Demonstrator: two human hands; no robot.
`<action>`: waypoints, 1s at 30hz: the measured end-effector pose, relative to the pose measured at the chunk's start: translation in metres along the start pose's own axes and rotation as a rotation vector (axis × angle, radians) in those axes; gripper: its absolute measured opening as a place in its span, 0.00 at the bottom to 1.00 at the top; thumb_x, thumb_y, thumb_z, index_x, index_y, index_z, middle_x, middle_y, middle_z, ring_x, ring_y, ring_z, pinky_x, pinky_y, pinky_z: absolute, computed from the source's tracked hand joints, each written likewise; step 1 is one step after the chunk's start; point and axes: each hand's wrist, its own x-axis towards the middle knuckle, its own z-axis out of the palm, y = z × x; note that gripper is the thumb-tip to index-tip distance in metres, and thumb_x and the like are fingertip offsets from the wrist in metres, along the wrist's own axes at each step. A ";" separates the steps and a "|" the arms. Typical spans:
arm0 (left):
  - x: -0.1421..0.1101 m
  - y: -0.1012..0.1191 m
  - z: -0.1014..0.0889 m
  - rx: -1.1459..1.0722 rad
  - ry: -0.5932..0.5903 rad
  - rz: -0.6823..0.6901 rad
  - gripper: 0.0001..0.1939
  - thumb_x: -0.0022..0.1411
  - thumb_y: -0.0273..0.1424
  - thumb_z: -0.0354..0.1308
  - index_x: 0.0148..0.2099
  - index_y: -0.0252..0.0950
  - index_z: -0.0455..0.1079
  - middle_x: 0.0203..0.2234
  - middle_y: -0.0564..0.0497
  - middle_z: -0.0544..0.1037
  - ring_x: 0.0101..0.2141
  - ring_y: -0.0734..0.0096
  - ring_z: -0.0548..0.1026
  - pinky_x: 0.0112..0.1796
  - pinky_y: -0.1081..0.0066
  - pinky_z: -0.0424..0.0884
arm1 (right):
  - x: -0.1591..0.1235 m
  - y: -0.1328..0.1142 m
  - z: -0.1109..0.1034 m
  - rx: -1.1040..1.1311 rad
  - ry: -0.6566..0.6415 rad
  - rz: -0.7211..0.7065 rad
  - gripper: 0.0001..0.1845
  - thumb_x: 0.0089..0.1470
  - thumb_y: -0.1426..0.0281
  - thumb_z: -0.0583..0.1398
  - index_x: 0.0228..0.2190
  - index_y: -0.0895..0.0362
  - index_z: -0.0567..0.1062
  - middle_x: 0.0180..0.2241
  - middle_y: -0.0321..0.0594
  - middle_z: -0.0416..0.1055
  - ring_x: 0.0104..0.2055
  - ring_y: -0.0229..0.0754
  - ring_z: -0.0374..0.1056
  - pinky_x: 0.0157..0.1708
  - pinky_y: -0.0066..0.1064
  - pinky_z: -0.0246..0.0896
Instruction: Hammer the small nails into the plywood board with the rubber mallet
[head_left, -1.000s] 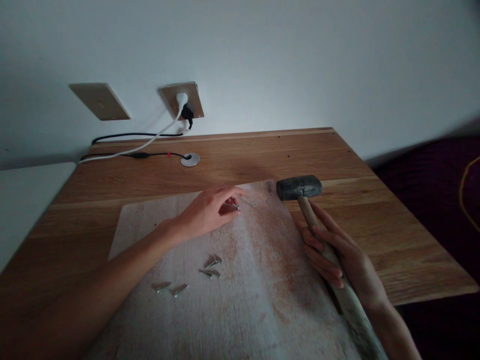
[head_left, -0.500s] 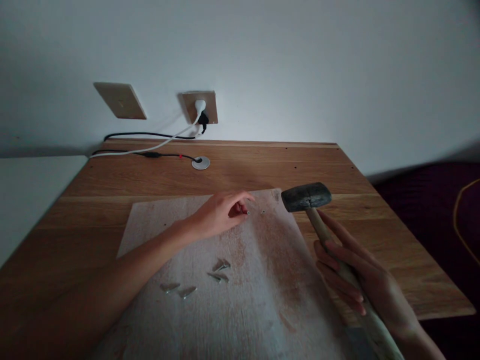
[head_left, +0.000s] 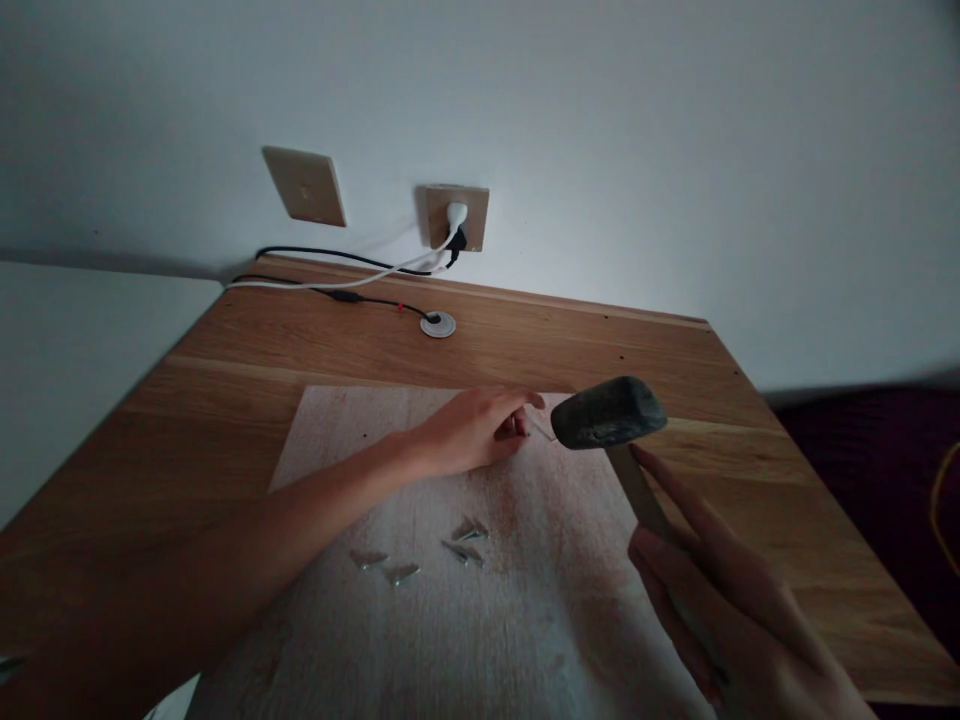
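Note:
My left hand (head_left: 480, 430) rests near the far edge of a pale, worn board (head_left: 420, 660), its thumb and fingers closed around a small nail (head_left: 528, 433) of which only a tip of metal shows. A thin pale sliver (head_left: 541, 428) runs from the fingertips toward the hammer; I cannot make out what it is. My right hand (head_left: 720, 590) grips the wooden handle of a hammer with a black head (head_left: 607, 412), index finger stretched along the handle. The head hangs just right of my left fingertips. Several loose nails (head_left: 469, 533) lie on the board nearer to me.
Under the board is a wooden tabletop (head_left: 765, 450) with small dark holes. A round cable grommet (head_left: 438, 324), black and white cables (head_left: 330, 287) and a wall socket (head_left: 459, 218) with plugs are at the back. Dark purple fabric (head_left: 862, 460) lies to the right.
The view has swung, so the board and wall plates sit further right. The hammer head has come closer to my left fingers and is turned a little. The left hand keeps its pinch.

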 end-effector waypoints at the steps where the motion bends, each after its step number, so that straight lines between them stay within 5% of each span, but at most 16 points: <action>1: 0.000 -0.001 0.000 -0.007 0.003 0.002 0.23 0.63 0.17 0.63 0.59 0.37 0.72 0.40 0.51 0.84 0.37 0.70 0.81 0.42 0.69 0.75 | -0.001 0.000 0.002 -0.047 0.004 -0.024 0.41 0.65 0.41 0.61 0.73 0.38 0.65 0.19 0.26 0.57 0.20 0.35 0.54 0.20 0.25 0.57; 11: 0.000 0.001 0.001 0.001 0.000 -0.002 0.26 0.61 0.17 0.61 0.61 0.34 0.72 0.39 0.48 0.85 0.35 0.69 0.81 0.39 0.69 0.74 | 0.010 0.010 0.006 -0.287 -0.103 -0.314 0.38 0.72 0.51 0.56 0.77 0.42 0.58 0.18 0.28 0.61 0.16 0.40 0.59 0.13 0.26 0.58; 30: 0.001 0.001 0.000 -0.062 -0.019 -0.022 0.27 0.62 0.16 0.62 0.62 0.35 0.72 0.39 0.49 0.85 0.35 0.69 0.82 0.39 0.70 0.73 | 0.012 0.018 0.005 -0.384 -0.110 -0.432 0.36 0.75 0.55 0.55 0.77 0.46 0.58 0.18 0.29 0.64 0.16 0.40 0.60 0.12 0.26 0.59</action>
